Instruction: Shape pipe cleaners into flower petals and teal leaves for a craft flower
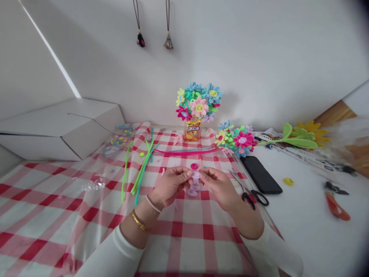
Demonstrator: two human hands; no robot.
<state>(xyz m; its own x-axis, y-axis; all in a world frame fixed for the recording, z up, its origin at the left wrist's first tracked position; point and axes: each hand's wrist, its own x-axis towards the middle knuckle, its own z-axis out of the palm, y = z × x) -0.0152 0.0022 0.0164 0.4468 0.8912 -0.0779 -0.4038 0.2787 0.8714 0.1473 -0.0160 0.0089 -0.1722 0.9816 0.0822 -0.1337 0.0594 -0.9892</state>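
Observation:
A looped piece of pale lilac pipe cleaner (193, 188) hangs between my two hands, above the checked cloth. Its left side is pinched by the thumb and fingers of my left hand (174, 182). On the other side, my right hand (217, 184) grips it between thumb and forefinger. Just beyond the fingertips lies a small magenta coil (194, 166). Farther back, magenta pipe cleaners (187, 152) stretch across the cloth. Black-handled scissors (249, 194) rest beside my right wrist, their blades pointing away from me.
Green pipe cleaners (142, 169) lie to the left, near a white box (57, 127). At the back stands a drink container (192, 130) filled with fuzzy flowers (198, 102). More flowers (240, 139), a black phone (261, 175) and orange-handled pliers (336, 206) are on the right.

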